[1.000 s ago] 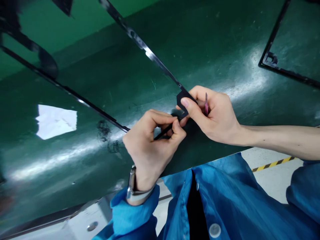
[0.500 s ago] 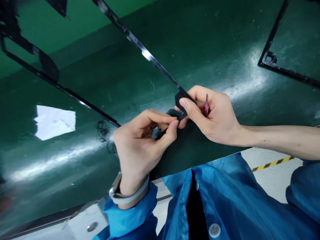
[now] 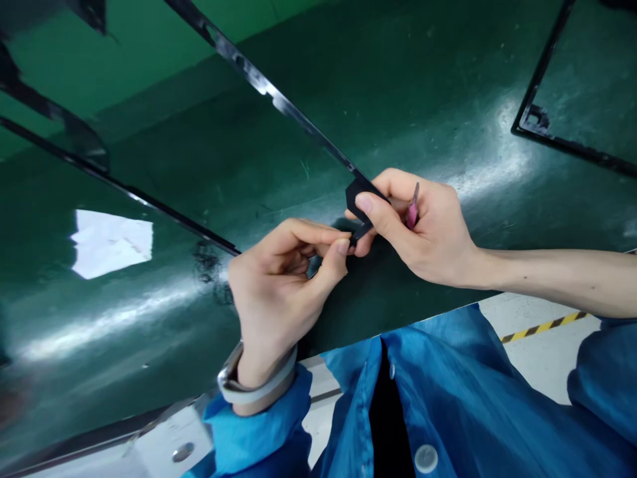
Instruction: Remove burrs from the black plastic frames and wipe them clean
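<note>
A thin black frame [image 3: 312, 126] slants over the green table, its near corner between my two hands. My right hand [image 3: 425, 229] is closed on that corner, thumb pressed on a dark flat piece [image 3: 354, 198] there. A pink tool with a dark pointed tip [image 3: 413, 212] sticks out of the same hand; the rest of it is hidden by the fingers. With thumb and forefinger, my left hand [image 3: 283, 285] pinches the frame's near edge just left of the corner. Its fingers cover most of that edge.
A torn white paper piece [image 3: 113, 243] lies left on the green table [image 3: 174, 332]. Tangled black strands [image 3: 206, 262] are beside my left hand. The corner of another black frame [image 3: 522, 126] lies at the right. The table's front edge runs close to my body.
The frame's far end has swung left and slightly down. My left fingertips have shifted slightly left along the edge; the right hand keeps its hold on the corner.
</note>
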The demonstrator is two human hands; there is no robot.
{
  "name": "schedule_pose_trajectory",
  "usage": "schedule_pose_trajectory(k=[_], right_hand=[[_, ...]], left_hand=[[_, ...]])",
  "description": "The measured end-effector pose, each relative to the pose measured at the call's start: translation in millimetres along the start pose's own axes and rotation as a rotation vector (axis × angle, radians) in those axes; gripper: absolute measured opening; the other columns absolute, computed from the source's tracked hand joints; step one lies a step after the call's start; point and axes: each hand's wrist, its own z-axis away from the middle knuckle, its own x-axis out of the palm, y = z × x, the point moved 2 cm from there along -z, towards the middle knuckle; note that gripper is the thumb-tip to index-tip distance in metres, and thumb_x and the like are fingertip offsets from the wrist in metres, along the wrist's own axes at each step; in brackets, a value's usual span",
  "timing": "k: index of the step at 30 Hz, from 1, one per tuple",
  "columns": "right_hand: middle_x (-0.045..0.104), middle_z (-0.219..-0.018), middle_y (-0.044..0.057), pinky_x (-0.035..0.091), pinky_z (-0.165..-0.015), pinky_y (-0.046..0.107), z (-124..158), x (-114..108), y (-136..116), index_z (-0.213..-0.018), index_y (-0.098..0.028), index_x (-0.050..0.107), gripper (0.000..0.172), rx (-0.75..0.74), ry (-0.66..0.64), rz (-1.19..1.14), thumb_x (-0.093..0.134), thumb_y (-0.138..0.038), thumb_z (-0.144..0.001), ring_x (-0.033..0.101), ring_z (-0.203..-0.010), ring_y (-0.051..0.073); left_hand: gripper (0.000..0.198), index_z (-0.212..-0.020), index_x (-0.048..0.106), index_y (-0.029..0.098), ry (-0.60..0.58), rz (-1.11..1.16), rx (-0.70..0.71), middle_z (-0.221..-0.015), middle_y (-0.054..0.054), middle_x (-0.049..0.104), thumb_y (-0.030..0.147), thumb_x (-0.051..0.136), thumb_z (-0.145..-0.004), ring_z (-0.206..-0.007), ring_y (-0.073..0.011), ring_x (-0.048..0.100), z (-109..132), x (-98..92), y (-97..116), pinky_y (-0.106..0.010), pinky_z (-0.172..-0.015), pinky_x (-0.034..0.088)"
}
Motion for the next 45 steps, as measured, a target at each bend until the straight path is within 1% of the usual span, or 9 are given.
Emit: schedule_pose_trajectory(k=[7,13,18,23,26,33,37,40,45], right_hand=[[0.075,-0.075,-0.006,0.051,-0.068,0.019,2,0,3,-0.096,-0.019,0.062,0.046,0.053,-0.073,-0.080,0.073,-0.062,-0.112,0.075,-0.072,0.007],[0.076,-0.079,-0.003,0.045,-0.061,0.019,0,1,17,-0.104,-0.016,0.070,0.047,0.079,-0.127,-0.156,0.067,-0.063,-0.115,0.069,-0.072,0.006],[0.076,-0.079,-0.002,0.047,-0.065,0.018,-1,2,20,-0.107,-0.017,0.070,0.035,0.099,-0.132,-0.152,0.061,-0.048,-0.119,0.070,-0.076,0.006],[0.077,-0.084,-0.001,0.056,-0.077,0.020,-1,3,19,-0.105,-0.017,0.066,0.029,0.092,-0.138,-0.155,0.055,-0.038,-0.121,0.078,-0.086,0.007],[0.077,-0.090,0.000,0.054,-0.077,0.020,-1,3,20,-0.105,-0.017,0.067,0.030,0.067,-0.132,-0.125,0.055,-0.039,-0.121,0.076,-0.087,0.007],[0.073,-0.095,0.000,0.046,-0.071,0.020,0,1,17,-0.105,-0.016,0.067,0.032,0.032,-0.130,-0.054,0.055,-0.041,-0.121,0.064,-0.081,0.006],[0.075,-0.092,-0.001,0.047,-0.070,0.020,1,1,16,-0.108,-0.016,0.067,0.030,0.038,-0.141,-0.070,0.056,-0.040,-0.121,0.068,-0.082,0.005],[0.077,-0.088,-0.001,0.050,-0.073,0.019,2,0,17,-0.110,-0.016,0.067,0.030,0.052,-0.147,-0.094,0.054,-0.040,-0.122,0.073,-0.084,0.006],[0.080,-0.085,0.000,0.050,-0.072,0.018,1,1,18,-0.111,-0.016,0.067,0.032,0.058,-0.137,-0.099,0.053,-0.043,-0.123,0.072,-0.080,0.006]], left_hand=[[0.011,-0.094,0.079,0.029,0.077,-0.022,0.021,-0.088,0.003,0.082,0.031,0.088,-0.101,-0.072,-0.0126,0.072,-2,5.7,-3,-0.030,-0.067,0.062],[0.005,-0.102,0.081,0.031,0.092,-0.118,0.017,-0.092,0.003,0.083,0.034,0.084,-0.103,-0.078,-0.0150,0.076,3,6.0,-9,-0.034,-0.068,0.062],[0.006,-0.112,0.080,0.036,0.086,-0.322,0.231,-0.106,0.001,0.082,0.032,0.082,-0.107,-0.098,-0.0202,0.079,4,-4.3,1,-0.044,-0.087,0.066],[0.015,-0.114,0.079,0.038,0.063,-0.509,0.342,-0.105,0.001,0.080,0.028,0.086,-0.105,-0.092,-0.0199,0.074,6,-5.8,14,-0.043,-0.082,0.065],[0.017,-0.114,0.078,0.037,0.057,-0.549,0.387,-0.104,0.001,0.079,0.025,0.084,-0.105,-0.089,-0.0184,0.073,6,-3.1,15,-0.041,-0.081,0.064],[0.009,-0.103,0.075,0.037,0.046,-0.532,0.326,-0.093,0.002,0.076,0.028,0.078,-0.106,-0.081,-0.0201,0.072,0,1.6,10,-0.045,-0.075,0.059],[0.013,-0.097,0.070,0.035,0.012,-0.512,0.248,-0.089,0.001,0.071,0.027,0.072,-0.106,-0.085,-0.0222,0.074,-1,2.3,8,-0.046,-0.077,0.057],[0.014,-0.095,0.069,0.033,0.032,-0.538,0.257,-0.087,0.003,0.069,0.022,0.074,-0.103,-0.078,-0.0190,0.069,1,-2.3,7,-0.042,-0.076,0.054],[0.015,-0.095,0.066,0.029,0.055,-0.609,0.252,-0.090,0.004,0.069,0.019,0.072,-0.106,-0.071,-0.0138,0.056,7,-12.8,5,-0.036,-0.072,0.047]])
